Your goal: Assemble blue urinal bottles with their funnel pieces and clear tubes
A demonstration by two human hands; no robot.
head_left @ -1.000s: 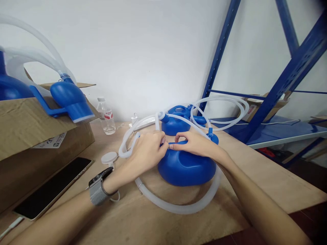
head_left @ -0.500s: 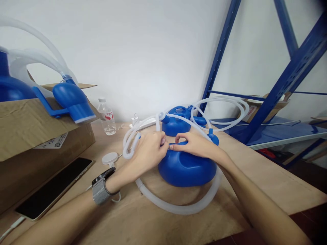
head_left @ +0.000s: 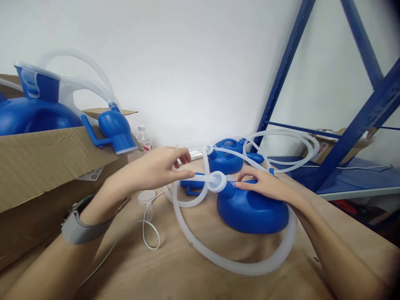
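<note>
A blue plastic container (head_left: 254, 212) sits on the wooden table, its white cap (head_left: 218, 182) facing left on the neck. My right hand (head_left: 262, 183) rests on top of it, thumb and index finger apart near the neck. Left of the cap, my left hand (head_left: 162, 168) hovers with fingers curved and parted, nothing visible between them; its thumb tip is beside the translucent tube (head_left: 246, 266) that joins the cap and loops round the container's front. Beyond the hands stands a second blue container (head_left: 226, 162) with its own tube.
An open cardboard box (head_left: 40, 162) on the left holds more blue containers and a blue spouted piece (head_left: 117, 129). A water bottle (head_left: 143, 139) stands behind my left hand. A white cable (head_left: 151, 248) lies on the table. Blue shelving (head_left: 281, 71) rises at the right.
My left hand has moved left, away from the container's neck, and its fingers have opened. The white cap now shows. My right hand stays on the container. The view has shifted left.
</note>
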